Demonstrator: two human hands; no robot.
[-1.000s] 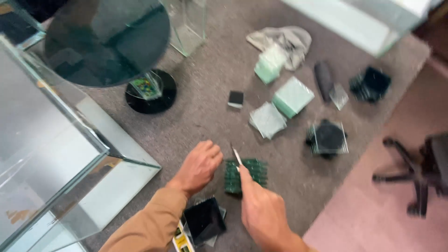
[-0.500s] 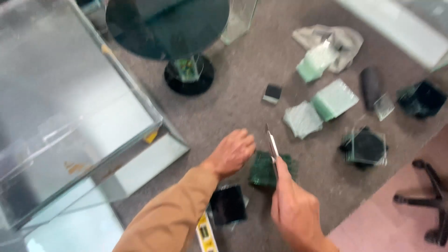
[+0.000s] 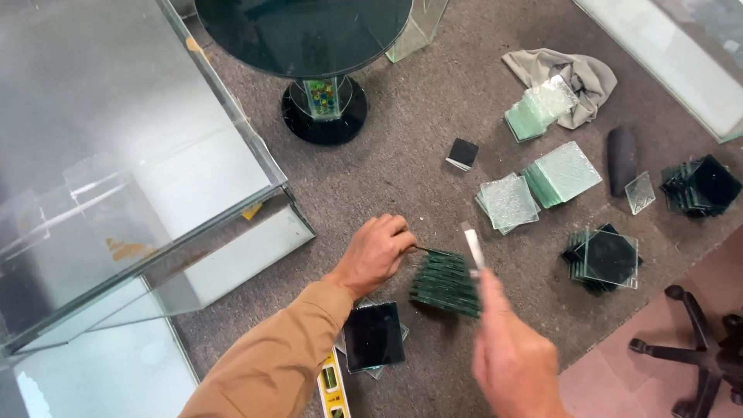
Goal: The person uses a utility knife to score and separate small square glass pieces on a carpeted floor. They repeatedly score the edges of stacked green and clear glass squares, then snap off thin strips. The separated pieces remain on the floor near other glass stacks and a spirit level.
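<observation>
The left hand (image 3: 375,254) rests on the grey carpet (image 3: 402,162), its grip pinched on the top edge of a slanted stack of green glass squares (image 3: 446,282). The right hand (image 3: 515,360) hovers just beside and below that stack, blurred, its grip clenched around a thin pale blade (image 3: 472,246) that points up over the stack's right end. A dark glass square (image 3: 374,334) lies just left of the stack, beside the left forearm, with a yellow level (image 3: 331,383) below it. Up and to the right of the stack sit patterned clear glass piles (image 3: 508,201), and to its right a pile of dark squares (image 3: 607,259). A large glass tank (image 3: 131,170) stands well to the left of the stack, and a round dark glass stand (image 3: 323,108) above it
</observation>
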